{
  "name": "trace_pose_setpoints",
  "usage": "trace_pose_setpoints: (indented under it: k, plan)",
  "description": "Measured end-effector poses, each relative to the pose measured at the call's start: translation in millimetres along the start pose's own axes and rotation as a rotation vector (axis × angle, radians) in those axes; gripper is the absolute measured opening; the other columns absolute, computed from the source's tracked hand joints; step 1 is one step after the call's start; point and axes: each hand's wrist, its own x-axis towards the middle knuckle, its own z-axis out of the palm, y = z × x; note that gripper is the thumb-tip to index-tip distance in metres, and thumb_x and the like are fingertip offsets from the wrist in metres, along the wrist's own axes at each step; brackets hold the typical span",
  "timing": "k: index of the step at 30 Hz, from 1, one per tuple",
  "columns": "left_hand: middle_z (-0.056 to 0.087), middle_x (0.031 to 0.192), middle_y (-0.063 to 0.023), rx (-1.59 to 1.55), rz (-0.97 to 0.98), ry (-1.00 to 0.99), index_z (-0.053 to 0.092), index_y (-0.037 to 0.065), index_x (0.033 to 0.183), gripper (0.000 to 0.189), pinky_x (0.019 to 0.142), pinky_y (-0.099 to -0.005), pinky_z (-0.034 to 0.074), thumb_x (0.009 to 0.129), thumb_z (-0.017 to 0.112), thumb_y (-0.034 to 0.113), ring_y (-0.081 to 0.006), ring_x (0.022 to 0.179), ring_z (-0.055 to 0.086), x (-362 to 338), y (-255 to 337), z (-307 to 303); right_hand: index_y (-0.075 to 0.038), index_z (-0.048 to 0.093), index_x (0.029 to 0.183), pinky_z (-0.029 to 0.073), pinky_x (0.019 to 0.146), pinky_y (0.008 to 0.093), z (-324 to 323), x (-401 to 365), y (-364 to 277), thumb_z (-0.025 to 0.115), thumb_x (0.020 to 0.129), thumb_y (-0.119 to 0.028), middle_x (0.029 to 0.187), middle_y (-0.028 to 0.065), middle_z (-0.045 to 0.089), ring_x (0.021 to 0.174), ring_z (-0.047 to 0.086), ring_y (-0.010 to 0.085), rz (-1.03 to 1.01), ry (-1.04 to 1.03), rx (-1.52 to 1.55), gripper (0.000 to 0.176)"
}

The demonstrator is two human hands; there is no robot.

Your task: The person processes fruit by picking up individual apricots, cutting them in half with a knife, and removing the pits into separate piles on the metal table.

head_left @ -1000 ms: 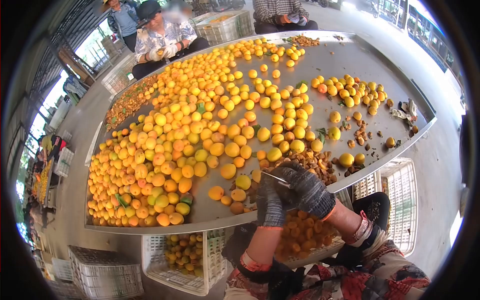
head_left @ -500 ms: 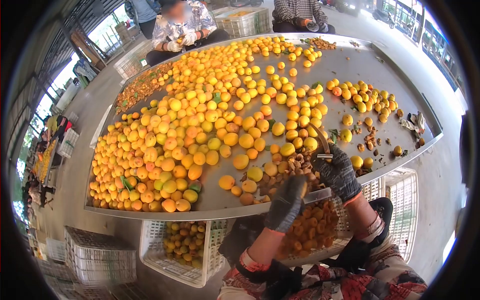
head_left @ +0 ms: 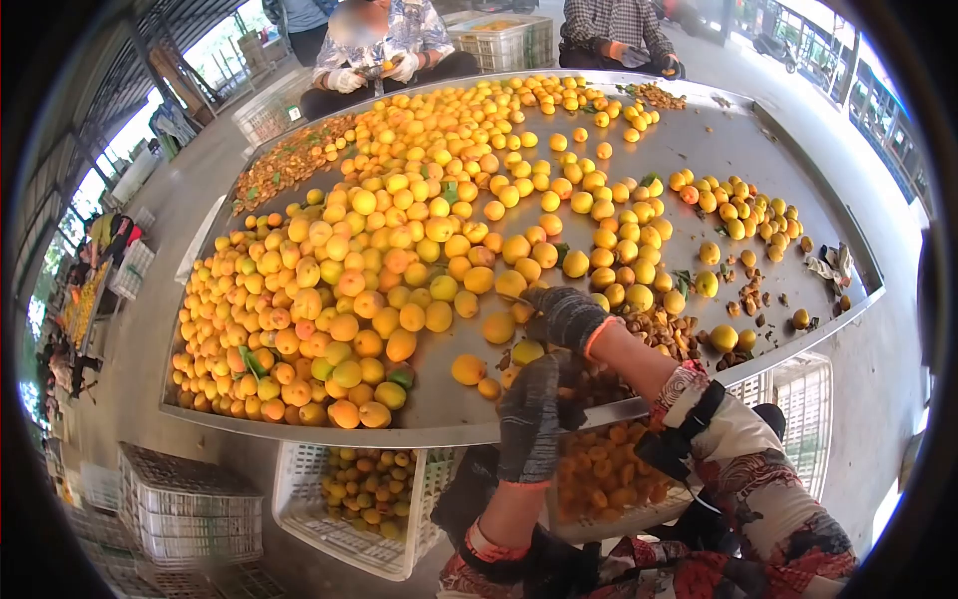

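Observation:
Apricots (head_left: 329,270) lie heaped across a metal-topped table (head_left: 444,374). My right hand (head_left: 569,317), in a dark grey knit glove, reaches over loose apricots with its fingers curled. A thin end of the curved tool seems to show at its fingertips; the rest is hidden. Nearer the table's front edge is my left hand (head_left: 531,424), gloved alike, fingers bent together. Whatever it holds is hidden. An apricot (head_left: 527,351) lies just beyond it. Brown pits and scraps (head_left: 664,332) are piled right of my right hand.
Below the edge stand a crate of halved apricots (head_left: 609,474) and a white crate (head_left: 299,499) with greenish fruit. Stacked crates (head_left: 190,509) are at lower left. Two people sit across the table; one's gloved hand (head_left: 346,80) is near the fruit. A crumpled wrapper (head_left: 830,265) lies at right.
My right hand has swung left from the pit pile to the loose apricots, and the curved tool is now mostly hidden. My left hand has shifted slightly left. The view has tilted a little.

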Motion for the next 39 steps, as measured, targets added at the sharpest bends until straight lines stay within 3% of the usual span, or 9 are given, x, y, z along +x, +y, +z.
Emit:
trace_pose_setpoints:
  k: [8, 17, 19, 22, 27, 29, 31, 35, 39]
  plan:
    - [0.058, 0.08, -0.0088, -0.229, 0.08, 0.181, 0.054, 0.003, 0.103, 0.031, 0.047, -0.0273, 0.045, 0.088, 0.047, 0.029, -0.0161, 0.054, 0.054, 17.4, 0.8, -21.1, -0.004, 0.058, 0.097, 0.046, 0.075, 0.039, -4.3, 16.1, -12.3, 0.059, 0.075, -0.024, 0.092, 0.0151, 0.062, 0.086, 0.06, 0.0287, 0.108, -0.046, -0.102, 0.03]
    - [0.057, 0.097, -0.0087, -0.09, 0.331, 0.074, 0.044, 0.002, 0.121, 0.041, 0.056, -0.0271, 0.049, 0.09, 0.048, 0.028, -0.0142, 0.073, 0.058, 11.9, 0.6, -10.2, -0.001, 0.049, 0.118, 0.047, 0.07, 0.0234, -56.5, -72.2, -57.8, 0.066, 0.078, -0.013, 0.091, 0.0052, 0.062, 0.081, 0.056, 0.009, 0.169, -0.27, 1.264, 0.045]
    - [0.056, 0.098, -0.0085, -0.15, 0.357, 0.036, 0.042, 0.002, 0.124, 0.043, 0.058, -0.0271, 0.049, 0.09, 0.049, 0.028, -0.0134, 0.077, 0.058, 10.7, -2.5, -7.6, -0.001, 0.047, 0.119, 0.047, 0.073, 0.0231, -56.7, -76.4, -56.2, 0.064, 0.079, -0.011, 0.097, 0.0068, 0.06, 0.086, 0.055, 0.0088, 0.175, -0.259, 0.998, 0.044]
    - [0.053, 0.108, -0.0071, -0.286, 0.347, -0.027, 0.042, 0.002, 0.125, 0.044, 0.075, -0.0247, 0.048, 0.088, 0.053, 0.025, -0.0146, 0.095, 0.054, 7.9, 0.5, -2.1, 0.0, 0.044, 0.122, 0.046, 0.076, 0.0235, -66.1, -91.1, -58.7, 0.062, 0.081, -0.011, 0.103, 0.0081, 0.057, 0.091, 0.054, 0.0098, -0.002, -0.079, 0.666, 0.046]
    - [0.057, 0.096, -0.0067, -0.393, 0.366, -0.01, 0.047, 0.003, 0.12, 0.043, 0.06, -0.0257, 0.047, 0.085, 0.057, 0.027, -0.0134, 0.074, 0.055, 3.2, 8.9, -0.6, 0.001, 0.034, 0.129, 0.043, 0.084, 0.0267, -65.7, -115.3, -45.7, 0.055, 0.086, -0.009, 0.107, 0.0083, 0.055, 0.097, 0.052, 0.0133, 0.085, 0.028, 1.443, 0.048]
    - [0.057, 0.096, -0.0063, -0.443, 0.33, -0.084, 0.048, 0.003, 0.119, 0.044, 0.06, -0.0255, 0.047, 0.084, 0.058, 0.029, -0.0133, 0.073, 0.055, 6.4, 5.4, -5.0, 0.001, 0.035, 0.128, 0.043, 0.086, 0.0282, -65.9, -134.0, -40.1, 0.051, 0.088, -0.007, 0.107, 0.0079, 0.055, 0.098, 0.052, 0.0145, -0.019, 0.102, 0.929, 0.044]
    - [0.057, 0.095, -0.0059, -0.492, 0.293, -0.159, 0.049, 0.004, 0.118, 0.044, 0.061, -0.0254, 0.046, 0.084, 0.058, 0.03, -0.0133, 0.073, 0.055, 6.9, 4.2, -3.0, 0.001, 0.035, 0.128, 0.043, 0.085, 0.0289, -51.6, -141.8, -31.3, 0.05, 0.088, -0.006, 0.105, 0.0073, 0.055, 0.097, 0.053, 0.0145, -0.188, 0.25, 1.443, 0.043]
    - [0.058, 0.096, -0.0061, 0.054, 0.287, -0.072, 0.052, 0.003, 0.115, 0.038, 0.065, -0.0243, 0.046, 0.085, 0.057, 0.027, -0.0126, 0.076, 0.055, 1.0, 4.7, 10.4, 0.001, 0.037, 0.126, 0.045, 0.081, 0.0273, -66.3, -139.4, -14.1, 0.049, 0.088, -0.005, 0.107, 0.0087, 0.056, 0.094, 0.054, 0.0139, 0.142, 0.15, 1.257, 0.041]
    - [0.057, 0.095, -0.0051, 0.481, 0.468, -0.071, 0.053, 0.001, 0.112, 0.034, 0.064, -0.0236, 0.047, 0.086, 0.057, 0.023, -0.0107, 0.076, 0.055, 14.3, -15.8, 6.2, 0.002, 0.044, 0.12, 0.045, 0.076, 0.0244, -27.7, -119.5, 30.3, 0.049, 0.088, -0.004, 0.1, 0.0052, 0.055, 0.087, 0.053, 0.0111, 0.082, 0.286, 1.394, 0.034]
